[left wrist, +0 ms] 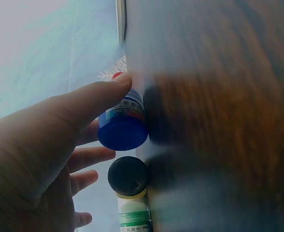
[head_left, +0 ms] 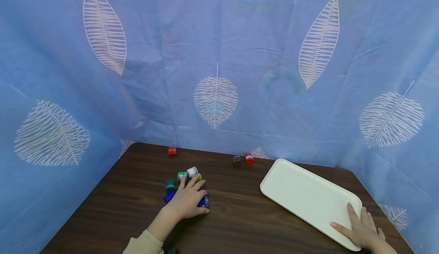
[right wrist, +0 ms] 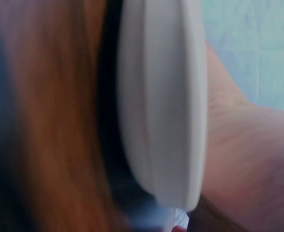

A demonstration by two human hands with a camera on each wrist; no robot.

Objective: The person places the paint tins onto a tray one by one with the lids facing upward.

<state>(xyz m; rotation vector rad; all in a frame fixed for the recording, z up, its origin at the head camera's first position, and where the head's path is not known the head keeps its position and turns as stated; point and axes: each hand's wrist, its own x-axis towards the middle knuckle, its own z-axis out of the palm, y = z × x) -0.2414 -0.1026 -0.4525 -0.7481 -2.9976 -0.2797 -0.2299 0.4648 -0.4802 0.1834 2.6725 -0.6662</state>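
Note:
My left hand (head_left: pixel 186 202) is spread low over a cluster of small paint jars. A blue jar (left wrist: pixel 123 126) lies between its thumb and index finger; whether they press on it is unclear. Around this hand are a second blue jar (head_left: pixel 168 197), a dark green jar (head_left: pixel 170 185), a green-labelled jar (head_left: pixel 182 176), a white jar (head_left: pixel 192 171) and a partly hidden yellow jar (head_left: pixel 199 177). On the right, my right hand (head_left: pixel 364 229) rests with extended fingers on the near end of a white rectangular tray (head_left: pixel 308 196), whose rim (right wrist: pixel 173 111) fills the right wrist view.
Along the back of the dark wooden table (head_left: pixel 236 223) lie a red jar (head_left: pixel 172 151), a dark brown jar (head_left: pixel 237 160) and another red jar (head_left: pixel 249 158). A blue leaf-patterned curtain (head_left: pixel 171 74) hangs behind. Some dark round object (head_left: pixel 173 250) shows beside the left sleeve.

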